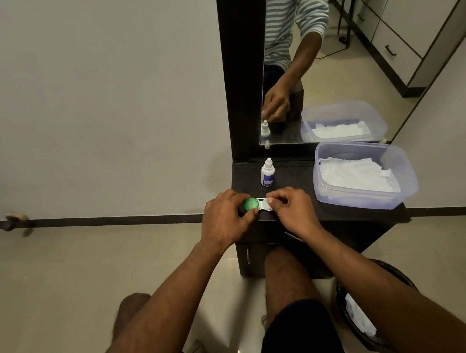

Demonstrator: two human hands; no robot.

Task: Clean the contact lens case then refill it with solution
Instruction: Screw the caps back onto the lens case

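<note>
Head view is showing both hands meeting over the near left edge of a dark table (297, 175). Left hand (224, 217) is curling around the green cap (250, 204) of the lens case (261, 205), thumb and fingers pinching its rim. Right hand (291, 207) is gripping the case's right end, its fingers bent over that side and hiding it, so whether a cap is sitting there cannot be told. The case is lying flat, white body showing between the two hands, just at the table's near edge. A small white bottle (267, 173) is standing upright just beyond the case, capped, with a blue label. To the right, a clear tub (405, 176) is sitting on the table, holding white tissues (359, 175). A mirror (356, 50) is rising behind the table, reflecting the bottle, the tub and a striped sleeve. Near right, on the floor, a dark bin (397, 271) is holding crumpled white paper.
</note>
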